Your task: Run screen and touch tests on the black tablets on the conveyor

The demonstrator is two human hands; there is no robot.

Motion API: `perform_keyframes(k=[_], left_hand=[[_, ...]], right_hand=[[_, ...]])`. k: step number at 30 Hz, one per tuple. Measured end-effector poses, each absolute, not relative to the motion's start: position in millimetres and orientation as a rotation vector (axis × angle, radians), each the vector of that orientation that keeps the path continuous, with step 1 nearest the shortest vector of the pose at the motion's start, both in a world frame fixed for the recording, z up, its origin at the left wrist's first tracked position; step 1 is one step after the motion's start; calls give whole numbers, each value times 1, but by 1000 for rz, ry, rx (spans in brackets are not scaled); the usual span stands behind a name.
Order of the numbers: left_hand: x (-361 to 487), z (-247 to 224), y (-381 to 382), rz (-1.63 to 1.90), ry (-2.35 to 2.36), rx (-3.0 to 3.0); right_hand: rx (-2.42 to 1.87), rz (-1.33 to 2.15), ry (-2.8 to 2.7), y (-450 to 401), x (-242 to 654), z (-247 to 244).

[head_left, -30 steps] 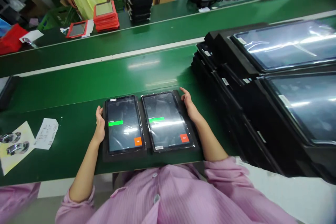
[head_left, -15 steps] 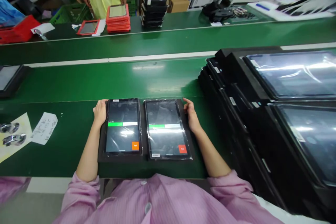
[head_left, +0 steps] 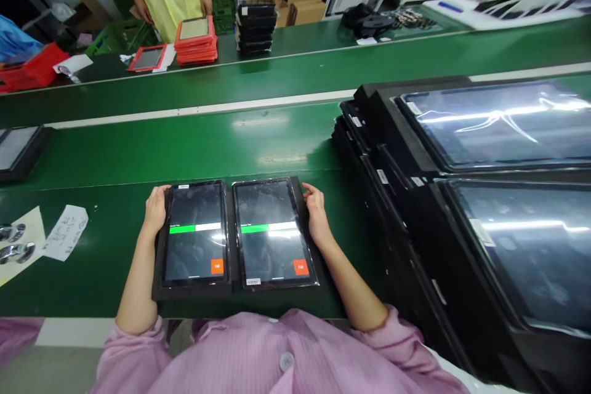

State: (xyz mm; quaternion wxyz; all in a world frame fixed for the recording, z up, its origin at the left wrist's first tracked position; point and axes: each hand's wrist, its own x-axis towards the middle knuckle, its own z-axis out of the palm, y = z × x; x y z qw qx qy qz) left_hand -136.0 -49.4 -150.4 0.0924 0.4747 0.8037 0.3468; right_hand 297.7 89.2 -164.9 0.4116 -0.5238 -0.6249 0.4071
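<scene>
Two tablets lie side by side on the green bench in front of me, each on a black foam tray. Both screens are lit, with a green and white bar and an orange-red "Fail" box. My left hand (head_left: pixel 156 209) is closed round the upper left edge of the left tablet (head_left: pixel 195 246). At the upper right edge of the right tablet (head_left: pixel 268 252), my right hand (head_left: pixel 316 212) grips with curled fingers; its fingertips are partly hidden behind the tray. Small white labels show on both tablets.
Tall stacks of black trays with tablets (head_left: pixel 498 126) stand close on my right. A handwritten paper note (head_left: pixel 66 233) and rolls of tape (head_left: pixel 17 252) lie at left. Across the bench, a person in yellow stands behind red-framed tablets (head_left: pixel 196 43) and a black stack (head_left: pixel 255 24).
The view has shifted, so the tablets and right-hand stacks sit further left in the picture. Both hands stay at the tablets' outer edges, and the screens look the same.
</scene>
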Motion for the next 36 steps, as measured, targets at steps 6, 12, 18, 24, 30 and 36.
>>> perform_keyframes(k=[6, 12, 18, 24, 30, 36], left_hand=[[-139, -153, -50, 1035, 2372, 1435], [-140, -155, -46, 1044, 2406, 1416], [-140, -157, -47, 1044, 2412, 1421], [-142, -154, -48, 1060, 2378, 1461], [-146, -156, -50, 1064, 2371, 1459], [-139, -140, -51, 999, 2386, 1508]], right_hand=[[-1315, 958, -1630, 90, 294, -162], [-1316, 892, -1659, 91, 292, -163], [-1315, 869, -1681, 89, 293, -163], [-1334, 878, -1690, 89, 293, -160], [-1359, 932, -1718, 88, 290, -161], [-1298, 958, -1939, 79, 298, -156]])
